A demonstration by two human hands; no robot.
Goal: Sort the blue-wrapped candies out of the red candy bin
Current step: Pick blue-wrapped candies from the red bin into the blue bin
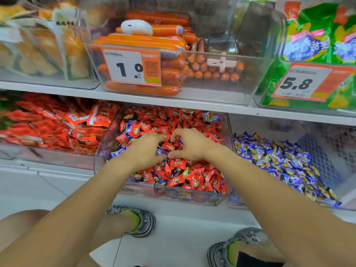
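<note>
My fingers [174, 138] are curled down into the pile; the left hand [146, 149] seems to pinch a blue-wrapped candy [160, 150], though I cannot tell what the right hand [189, 144] holds. Both work mid-way in the red candy bin [192, 197]. Many blue strays remain among the reds, so plenty is left. The blue candy bin [289, 160] waits just right.

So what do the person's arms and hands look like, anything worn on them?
Both forearms are bare up to the frame edge, no sleeves showing. The left hand and right hand wear no gloves, and no watch or bracelet is visible at either wrist. Any rings are too blurred to tell.
</note>
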